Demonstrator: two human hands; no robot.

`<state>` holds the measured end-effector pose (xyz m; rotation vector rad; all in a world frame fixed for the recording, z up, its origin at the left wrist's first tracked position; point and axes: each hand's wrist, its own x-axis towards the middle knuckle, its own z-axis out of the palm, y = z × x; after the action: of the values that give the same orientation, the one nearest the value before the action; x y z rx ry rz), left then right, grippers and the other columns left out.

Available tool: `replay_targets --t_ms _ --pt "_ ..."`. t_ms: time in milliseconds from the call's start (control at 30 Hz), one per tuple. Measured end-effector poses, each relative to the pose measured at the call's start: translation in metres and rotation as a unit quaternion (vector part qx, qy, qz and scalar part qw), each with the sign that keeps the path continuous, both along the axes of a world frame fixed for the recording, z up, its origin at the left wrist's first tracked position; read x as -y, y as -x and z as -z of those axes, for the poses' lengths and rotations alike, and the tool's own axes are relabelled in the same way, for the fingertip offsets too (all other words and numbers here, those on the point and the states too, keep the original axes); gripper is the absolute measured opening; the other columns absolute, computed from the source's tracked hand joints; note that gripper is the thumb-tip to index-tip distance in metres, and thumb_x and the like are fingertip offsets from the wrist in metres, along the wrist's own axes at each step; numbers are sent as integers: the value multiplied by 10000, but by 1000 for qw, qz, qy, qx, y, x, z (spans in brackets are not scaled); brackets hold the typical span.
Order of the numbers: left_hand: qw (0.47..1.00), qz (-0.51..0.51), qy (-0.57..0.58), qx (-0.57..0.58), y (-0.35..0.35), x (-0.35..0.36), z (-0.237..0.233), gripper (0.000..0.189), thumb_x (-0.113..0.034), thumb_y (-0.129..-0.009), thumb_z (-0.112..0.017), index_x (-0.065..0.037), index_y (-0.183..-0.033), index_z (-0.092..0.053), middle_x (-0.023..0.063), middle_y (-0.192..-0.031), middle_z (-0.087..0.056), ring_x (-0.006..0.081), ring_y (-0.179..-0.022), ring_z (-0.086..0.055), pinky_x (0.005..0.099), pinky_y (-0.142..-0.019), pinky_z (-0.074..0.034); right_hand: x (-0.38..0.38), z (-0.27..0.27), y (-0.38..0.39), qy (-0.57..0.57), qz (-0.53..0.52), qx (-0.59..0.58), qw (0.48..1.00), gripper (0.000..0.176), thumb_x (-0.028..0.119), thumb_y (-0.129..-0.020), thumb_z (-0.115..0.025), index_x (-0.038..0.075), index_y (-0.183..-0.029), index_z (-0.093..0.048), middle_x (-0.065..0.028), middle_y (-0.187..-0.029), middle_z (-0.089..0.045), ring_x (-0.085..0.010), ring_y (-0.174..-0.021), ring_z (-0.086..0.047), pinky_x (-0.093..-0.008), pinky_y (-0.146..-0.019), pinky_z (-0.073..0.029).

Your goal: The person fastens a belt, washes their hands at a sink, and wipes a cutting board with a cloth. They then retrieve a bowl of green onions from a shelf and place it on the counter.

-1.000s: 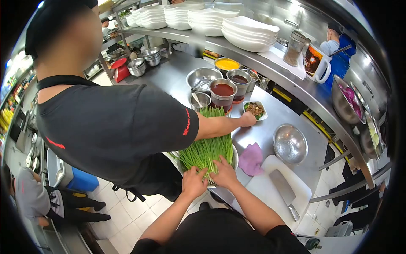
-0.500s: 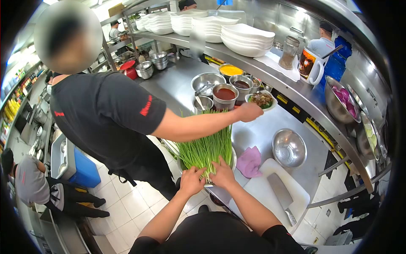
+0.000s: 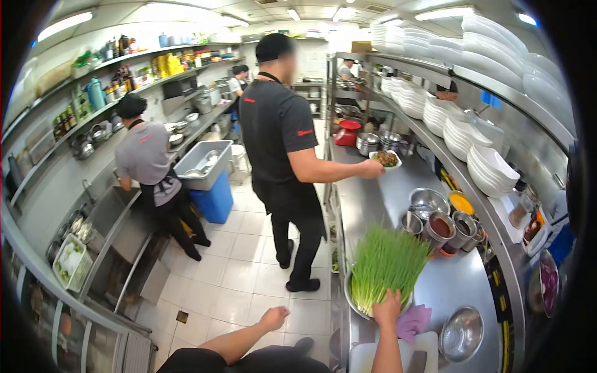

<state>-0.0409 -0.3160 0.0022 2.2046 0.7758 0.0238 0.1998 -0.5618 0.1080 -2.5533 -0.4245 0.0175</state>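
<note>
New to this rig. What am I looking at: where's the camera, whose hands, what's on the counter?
No machine: one camera worn on a person's head, looking down a kitchen. The two bare arms at the bottom are the wearer's. The right hand rests on a bunch of green stalks lying in a steel bowl on the steel counter; whether it grips is unclear. The left hand hangs empty over the floor. Nearby: pink cloth, sauce pots, an empty bowl. A co-worker holds a small plate.
</note>
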Motion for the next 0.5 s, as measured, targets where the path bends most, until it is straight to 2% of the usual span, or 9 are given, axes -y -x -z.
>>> replay_targets --t_ms 67,100,200,267,300,367,400,467,500 --pt "976 44 -87 -197 65 -7 39 272 -244 -895 -421 -71 -1015 -592 189 -1000 -612 377 -908 -580 455 -796 -468 0 1 2 -27 5 34 999 542 116 -650 -648 -13 -1162 -527 -250 -1297 -399 -371 -1182 -418 -413 -975 -369" --pt "953 116 -79 -268 93 2 6 337 -282 -912 -383 -61 -1070 -584 185 -1125 -571 380 -1007 -548 453 -853 -448 2 0 2 -86 -1 39 996 479 84 -676 -632 -7 -1136 -537 -235 -1252 -429 -357 -1142 -437 -417 -955 -370" --pt "891 42 65 -447 167 6 52 651 -569 -895 -262 -74 -1234 -514 158 -1272 -500 327 -1167 -478 411 -972 -378 5 -5 11 -142 -19 97 985 278 53 -785 -571 -20 -1053 -559 -154 -983 -585 -243 -915 -555 -356 -806 -440" --pt "869 -100 322 -362 204 12 82 750 -684 -835 -313 -51 -1076 -635 152 -1159 -588 268 -1103 -542 402 -947 -399 -1 -8 31 -362 -74 -149 917 208 104 -857 -529 -20 -1013 -590 -79 -755 -616 -180 -666 -590 -293 -699 -483" --pt "869 -95 326 -360 206 16 86 750 -684 -835 -313 -51 -1076 -635 152 -1159 -588 268 -1103 -542 402 -947 -399 -7 -19 49 -351 -130 -175 911 227 137 -890 -494 -15 -1027 -594 -61 -717 -619 -153 -627 -585 -282 -677 -486" --pt "750 -173 618 -160 207 18 91 803 -726 -803 -323 -89 -1256 -508 106 -1255 -529 216 -1134 -512 370 -962 -391 -25 -21 83 -303 -226 -271 885 256 176 -920 -467 6 -1059 -600 -59 -747 -642 -109 -649 -583 -250 -657 -475" --pt "750 -168 620 -159 197 9 99 803 -726 -803 -323 -89 -1256 -508 106 -1255 -529 216 -1134 -512 370 -962 -391 -34 -6 95 -265 -267 -338 863 260 183 -918 -475 22 -1077 -601 -76 -815 -661 -91 -710 -586 -230 -659 -461" --pt "743 -117 583 -308 160 -18 112 837 -748 -776 -352 -139 -1349 -389 82 -1339 -450 235 -1198 -453 424 -977 -368 -56 73 115 -257 -514 -158 803 304 237 -927 -471 24 -1110 -588 -84 -881 -662 -104 -685 -582 -231 -635 -456" --pt "745 -115 582 -304 142 -28 106 837 -748 -776 -352 -139 -1349 -389 82 -1339 -450 235 -1198 -453 424 -977 -368 -61 115 136 -202 -489 -254 810 323 280 -921 -481 38 -1105 -589 -81 -899 -655 -122 -705 -581 -239 -657 -455"
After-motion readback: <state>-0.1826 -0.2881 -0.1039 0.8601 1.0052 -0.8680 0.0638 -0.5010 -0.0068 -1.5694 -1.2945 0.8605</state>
